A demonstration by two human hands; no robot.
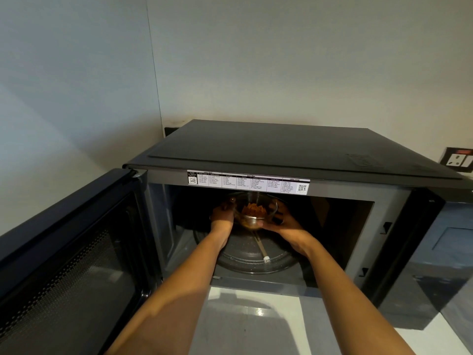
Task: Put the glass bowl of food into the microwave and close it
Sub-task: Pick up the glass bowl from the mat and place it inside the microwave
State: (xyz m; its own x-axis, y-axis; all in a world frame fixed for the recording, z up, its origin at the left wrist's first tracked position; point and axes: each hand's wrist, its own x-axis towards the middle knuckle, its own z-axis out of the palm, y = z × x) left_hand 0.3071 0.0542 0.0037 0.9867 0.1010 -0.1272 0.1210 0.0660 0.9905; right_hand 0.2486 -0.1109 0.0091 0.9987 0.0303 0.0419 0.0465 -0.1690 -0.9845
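Observation:
A clear glass bowl (256, 210) with orange-brown food in it is inside the dark cavity of the black microwave (281, 147), held above the round glass turntable (252, 260). My left hand (222, 213) grips the bowl's left side and my right hand (282, 221) cups its right side and underside. Both forearms reach in through the opening. The microwave door (69, 254) stands swung wide open to the left. Whether the bowl touches the turntable I cannot tell.
A white counter (256, 316) runs in front of the microwave. The control panel side (440, 252) is at the right. A wall socket plate (458, 160) sits on the wall at the far right. Walls meet in a corner behind.

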